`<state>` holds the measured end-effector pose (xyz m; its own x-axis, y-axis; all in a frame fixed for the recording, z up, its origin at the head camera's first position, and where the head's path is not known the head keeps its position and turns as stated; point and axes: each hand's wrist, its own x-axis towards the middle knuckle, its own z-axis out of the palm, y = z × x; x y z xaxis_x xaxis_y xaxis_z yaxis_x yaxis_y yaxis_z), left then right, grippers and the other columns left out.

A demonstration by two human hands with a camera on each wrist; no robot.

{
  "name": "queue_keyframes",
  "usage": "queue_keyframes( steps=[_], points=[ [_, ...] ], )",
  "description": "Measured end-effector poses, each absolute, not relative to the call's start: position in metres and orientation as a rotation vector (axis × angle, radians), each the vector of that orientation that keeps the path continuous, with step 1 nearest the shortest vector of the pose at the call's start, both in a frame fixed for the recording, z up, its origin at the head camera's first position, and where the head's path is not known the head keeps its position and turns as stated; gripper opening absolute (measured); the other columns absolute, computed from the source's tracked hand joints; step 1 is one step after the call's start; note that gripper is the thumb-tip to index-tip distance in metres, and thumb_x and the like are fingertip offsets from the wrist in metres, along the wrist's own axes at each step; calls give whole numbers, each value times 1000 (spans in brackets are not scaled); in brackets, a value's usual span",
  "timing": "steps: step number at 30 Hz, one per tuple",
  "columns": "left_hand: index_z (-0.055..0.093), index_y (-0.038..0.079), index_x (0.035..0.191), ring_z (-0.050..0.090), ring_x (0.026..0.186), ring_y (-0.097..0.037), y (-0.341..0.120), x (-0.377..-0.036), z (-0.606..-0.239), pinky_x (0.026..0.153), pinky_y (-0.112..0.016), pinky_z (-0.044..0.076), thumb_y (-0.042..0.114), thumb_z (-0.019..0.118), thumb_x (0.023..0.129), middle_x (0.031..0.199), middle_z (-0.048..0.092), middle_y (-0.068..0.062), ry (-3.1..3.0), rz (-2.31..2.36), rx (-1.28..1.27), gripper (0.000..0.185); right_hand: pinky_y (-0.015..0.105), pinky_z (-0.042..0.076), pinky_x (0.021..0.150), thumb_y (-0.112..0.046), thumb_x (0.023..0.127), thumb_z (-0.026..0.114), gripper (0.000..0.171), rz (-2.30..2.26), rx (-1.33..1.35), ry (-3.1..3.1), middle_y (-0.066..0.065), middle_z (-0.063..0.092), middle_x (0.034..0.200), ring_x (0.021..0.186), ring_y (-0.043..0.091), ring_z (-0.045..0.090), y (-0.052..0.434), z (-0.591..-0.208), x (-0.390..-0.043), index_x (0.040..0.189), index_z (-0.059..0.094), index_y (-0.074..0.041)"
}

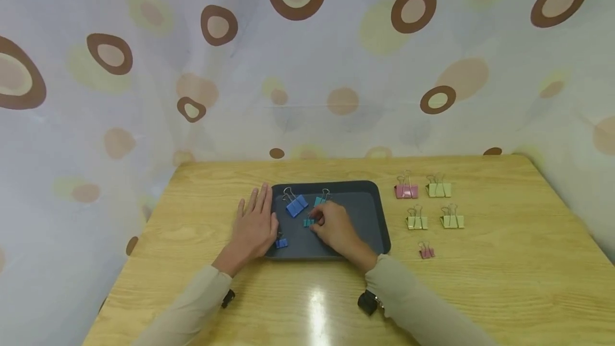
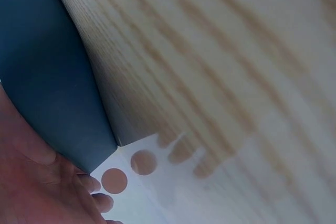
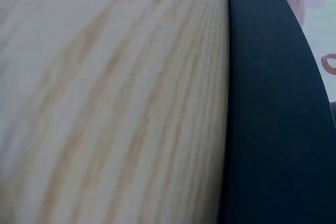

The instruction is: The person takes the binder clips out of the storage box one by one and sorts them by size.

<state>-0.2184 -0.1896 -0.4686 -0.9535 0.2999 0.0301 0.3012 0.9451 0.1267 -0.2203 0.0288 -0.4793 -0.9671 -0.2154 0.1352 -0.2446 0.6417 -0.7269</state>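
Note:
A dark tray (image 1: 386,231) lies on the wooden table. Along its left rim rests my left hand (image 1: 253,228), fingers straight, with the thumb over the rim; the left wrist view shows this hand (image 2: 42,187) beside the tray's outer wall (image 2: 52,77). Inside the tray, my right hand (image 1: 336,227) pinches a small teal binder clip (image 1: 307,223) between thumb and fingertips. Just behind it sits a larger teal binder clip (image 1: 318,202), partly hidden by that hand. A large blue binder clip (image 1: 297,206) lies tilted to its left, and a small blue binder clip (image 1: 282,243) is near the front left corner.
On the table right of the tray stand a large pink binder clip (image 1: 407,192), several pale yellow-green binder clips (image 1: 439,190) and a small pink binder clip (image 1: 426,252). A patterned curtain (image 1: 307,68) hangs behind the table. The right wrist view shows mostly tray wall (image 3: 278,103) and tabletop.

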Motion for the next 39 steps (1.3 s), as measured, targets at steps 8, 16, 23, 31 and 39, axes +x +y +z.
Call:
queue_keyframes(
  steps=[8,16,23,31,39],
  points=[
    [12,0,163,14,156,-38,-190,-218,-471,122,-61,14,25,35,110,171,11,-15,-3088,-206,-481,63,27,53,68,2,79,85,14,1292,410,-2810,-1,70,79,72,10,59,29,-482,-220,86,76,-5],
    [14,-2,163,14,156,-38,-191,-218,-467,122,-62,14,25,35,110,171,12,-16,-3084,-208,-473,63,23,53,63,3,81,82,13,1407,488,-2745,-2,69,76,68,8,61,31,-480,-221,81,74,-7],
    [14,-1,163,13,156,-38,-190,-217,-466,122,-61,13,26,36,110,171,10,-15,-3093,-202,-476,64,25,58,68,1,86,80,7,1580,531,-2682,4,75,87,75,13,71,46,-476,-212,89,76,-4],
    [12,0,164,13,156,-37,-190,-218,-467,122,-61,13,26,34,110,171,10,-15,-3093,-188,-485,64,28,59,73,-2,90,76,7,1777,587,-2622,9,76,98,86,22,74,79,-458,-197,97,76,-4],
    [13,0,164,13,156,-37,-189,-217,-466,122,-61,13,27,35,110,171,11,-15,-3094,-183,-473,64,25,57,75,-1,93,74,10,1895,553,-2592,13,74,106,91,25,71,115,-449,-182,102,75,-1]
  ],
)
